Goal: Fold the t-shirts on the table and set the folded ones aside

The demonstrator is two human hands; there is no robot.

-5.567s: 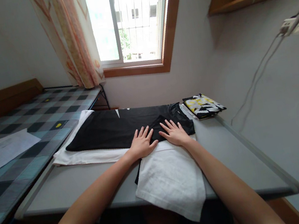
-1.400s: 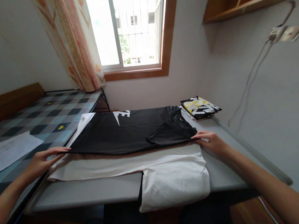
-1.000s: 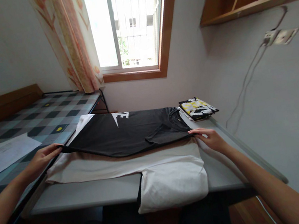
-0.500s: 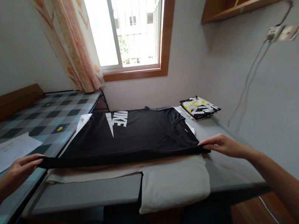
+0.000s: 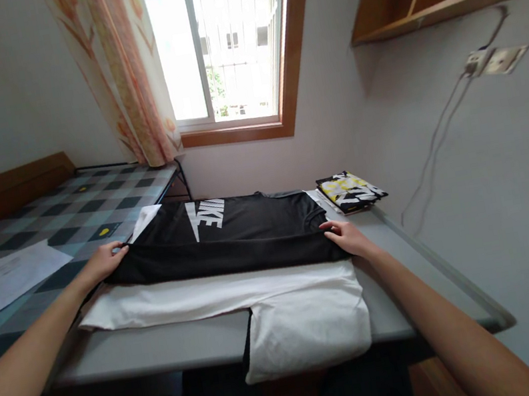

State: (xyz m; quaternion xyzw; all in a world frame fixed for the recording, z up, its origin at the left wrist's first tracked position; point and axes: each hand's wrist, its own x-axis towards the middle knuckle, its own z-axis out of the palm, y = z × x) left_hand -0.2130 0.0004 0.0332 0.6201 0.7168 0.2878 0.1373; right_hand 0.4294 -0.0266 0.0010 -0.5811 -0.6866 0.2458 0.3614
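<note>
A black T-shirt with white lettering lies flat across the grey table, its collar to the right. Its near side is folded over in a long strip. My left hand pinches the left end of that folded edge, near the hem. At the other end, my right hand is closed on the edge beside the collar. White cloth shows below the black strip, with a white sleeve-like flap spread toward me and overhanging the table's near edge. Whether the white cloth belongs to the same shirt, I cannot tell.
A folded black, white and yellow garment sits at the table's back right. White papers lie on the checked bed at left. A grey table stands below a window; cords hang from a wall socket.
Both hands have moved inward and away from me, carrying the black edge over onto the shirt. More of the white cloth now shows in front of the fold.
</note>
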